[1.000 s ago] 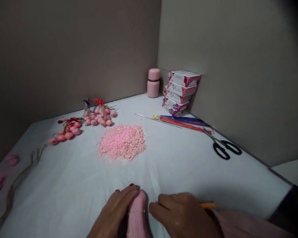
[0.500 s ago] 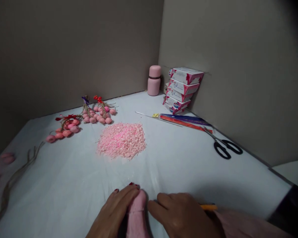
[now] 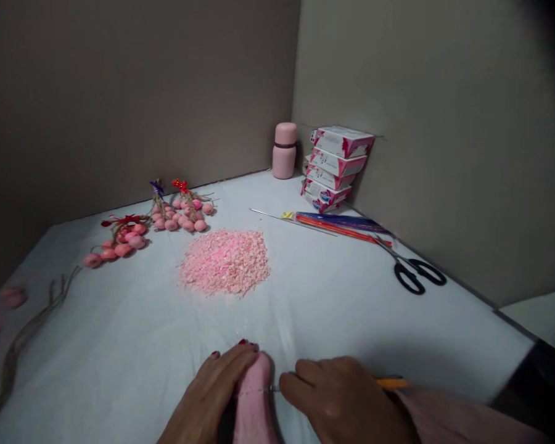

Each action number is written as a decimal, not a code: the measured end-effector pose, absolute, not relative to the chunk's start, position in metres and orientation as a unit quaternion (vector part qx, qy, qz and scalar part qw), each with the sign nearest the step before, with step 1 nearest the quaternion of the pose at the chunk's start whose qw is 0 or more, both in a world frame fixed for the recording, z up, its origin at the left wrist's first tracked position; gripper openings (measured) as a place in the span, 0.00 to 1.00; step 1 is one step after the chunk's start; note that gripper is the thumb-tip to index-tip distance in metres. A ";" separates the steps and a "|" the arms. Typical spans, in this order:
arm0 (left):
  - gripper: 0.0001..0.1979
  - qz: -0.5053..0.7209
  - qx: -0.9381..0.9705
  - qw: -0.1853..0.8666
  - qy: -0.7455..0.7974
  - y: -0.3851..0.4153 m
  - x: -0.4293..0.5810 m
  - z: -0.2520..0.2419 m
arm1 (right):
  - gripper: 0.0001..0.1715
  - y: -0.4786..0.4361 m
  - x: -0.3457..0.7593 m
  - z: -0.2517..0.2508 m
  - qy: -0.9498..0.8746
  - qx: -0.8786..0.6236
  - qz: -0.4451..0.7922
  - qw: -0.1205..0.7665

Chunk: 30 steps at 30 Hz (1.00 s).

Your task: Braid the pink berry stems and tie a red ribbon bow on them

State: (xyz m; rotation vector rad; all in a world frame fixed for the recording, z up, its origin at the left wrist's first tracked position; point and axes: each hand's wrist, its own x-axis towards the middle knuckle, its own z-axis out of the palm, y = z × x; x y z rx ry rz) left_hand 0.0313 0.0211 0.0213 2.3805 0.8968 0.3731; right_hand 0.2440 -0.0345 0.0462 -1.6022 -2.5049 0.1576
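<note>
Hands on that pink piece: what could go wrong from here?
The thin strand across the pink piece might slip or bite in, since the left hand seems to pin it from one side only. The right hand is close, so the strand could nick fingers. The loose pink crumbs on the white sheet could scatter if brushed.

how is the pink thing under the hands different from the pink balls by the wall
The elongated pink lump is one piece pressed under the left hand, with a thin thread across it; the round pink balls are many, bunched on twine stems with red and purple bows, untouched. Both are pink.
</note>
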 end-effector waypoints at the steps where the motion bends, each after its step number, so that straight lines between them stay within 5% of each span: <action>1: 0.28 0.141 0.889 0.280 0.334 0.021 0.032 0.022 | 0.04 -0.035 0.244 0.046 -0.837 -0.538 0.052 0.084; 30: 0.33 0.154 0.896 0.242 0.340 0.012 0.030 0.023 | 0.07 -0.042 0.239 0.044 -0.824 -0.559 -0.054 0.074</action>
